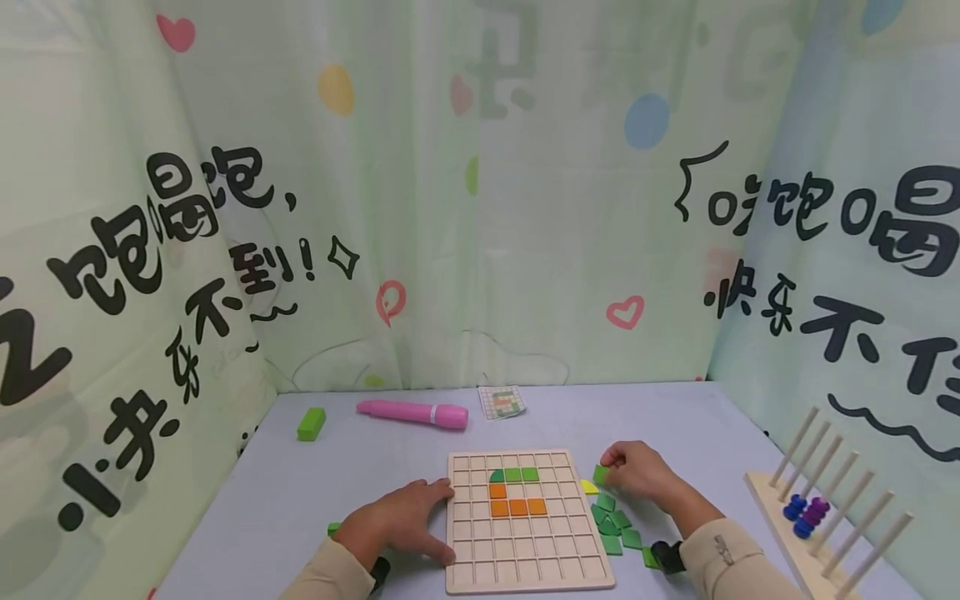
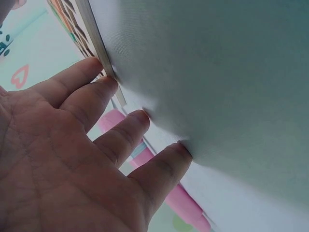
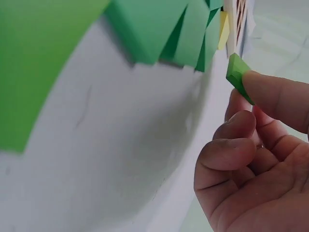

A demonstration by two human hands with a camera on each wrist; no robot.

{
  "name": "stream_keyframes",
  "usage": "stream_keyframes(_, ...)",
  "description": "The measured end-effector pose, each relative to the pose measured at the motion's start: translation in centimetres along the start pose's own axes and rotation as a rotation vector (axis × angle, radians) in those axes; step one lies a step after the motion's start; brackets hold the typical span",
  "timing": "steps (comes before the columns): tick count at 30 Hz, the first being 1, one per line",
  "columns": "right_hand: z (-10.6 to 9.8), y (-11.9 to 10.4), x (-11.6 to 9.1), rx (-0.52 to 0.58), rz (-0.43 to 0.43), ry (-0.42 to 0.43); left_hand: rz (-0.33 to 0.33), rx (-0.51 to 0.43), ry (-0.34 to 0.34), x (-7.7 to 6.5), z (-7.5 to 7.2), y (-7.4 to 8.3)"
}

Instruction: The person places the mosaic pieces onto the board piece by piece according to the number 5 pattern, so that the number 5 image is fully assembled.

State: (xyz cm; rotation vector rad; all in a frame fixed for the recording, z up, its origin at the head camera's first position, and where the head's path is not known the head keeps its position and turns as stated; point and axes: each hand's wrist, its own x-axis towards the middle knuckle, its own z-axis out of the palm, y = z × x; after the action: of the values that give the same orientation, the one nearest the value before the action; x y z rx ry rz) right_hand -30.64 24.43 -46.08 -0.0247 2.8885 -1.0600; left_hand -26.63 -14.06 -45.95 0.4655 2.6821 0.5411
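Note:
A wooden grid board (image 1: 525, 550) lies on the table, holding a dark green rounded piece (image 1: 497, 476), two light green squares (image 1: 531, 474) and several orange squares (image 1: 517, 507). With fingers spread, my left hand (image 1: 401, 517) touches the board's left edge; in the left wrist view, fingertips (image 2: 107, 84) meet that edge while others rest on the tabletop. My right hand (image 1: 641, 475) pinches a light green tile (image 3: 236, 72) between thumb and fingers, just right of the board. Below it lies a cluster of darker green tiles (image 1: 611, 525), with a yellow piece (image 1: 589, 487) beside the board.
At the back lie a pink wand-shaped object (image 1: 412, 413) and a small card with a printed grid pattern (image 1: 502, 402). A green block (image 1: 311, 424) sits at back left. On the right stands a wooden peg rack (image 1: 780, 508) with blue and purple beads. Printed curtains surround the table.

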Motion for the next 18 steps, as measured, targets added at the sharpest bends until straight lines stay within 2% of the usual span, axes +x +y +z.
stream_keyframes(7, 0.8, -1.0, 0.1, 0.101, 0.000, -0.020, 0.024, -0.016, 0.004, 0.0, 0.1, -0.2)
stream_keyframes(18, 2.4, -3.0, 0.6, 0.135, -0.073, -0.060, 0.039, -0.007, 0.013, 0.0, 0.2, -0.5)
